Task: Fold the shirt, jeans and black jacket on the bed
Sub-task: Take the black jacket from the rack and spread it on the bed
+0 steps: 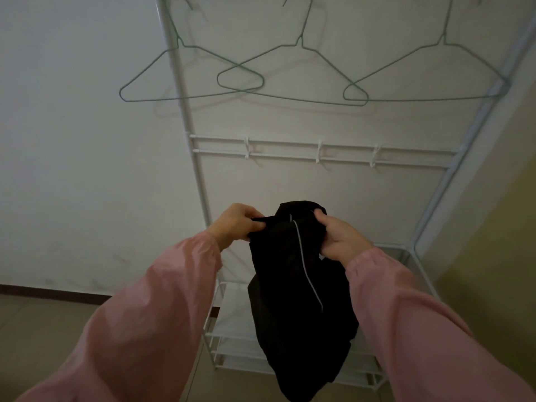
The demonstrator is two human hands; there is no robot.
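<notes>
A black jacket (293, 300) with a thin white piping line hangs in front of me, held up in the air. My left hand (236, 226) grips its top edge on the left side. My right hand (339, 236) grips the fabric at the top right. The jacket droops in a loose bunch down to the bottom of the view. Both arms wear pink sleeves. The shirt, the jeans and the bed are out of sight.
A white metal clothes rack (319, 152) stands against the wall right behind the jacket, with three bare green wire hangers (293, 74) on its top rail and low shelves (229, 338) at floor level. A yellow-green wall (493, 256) closes the right side.
</notes>
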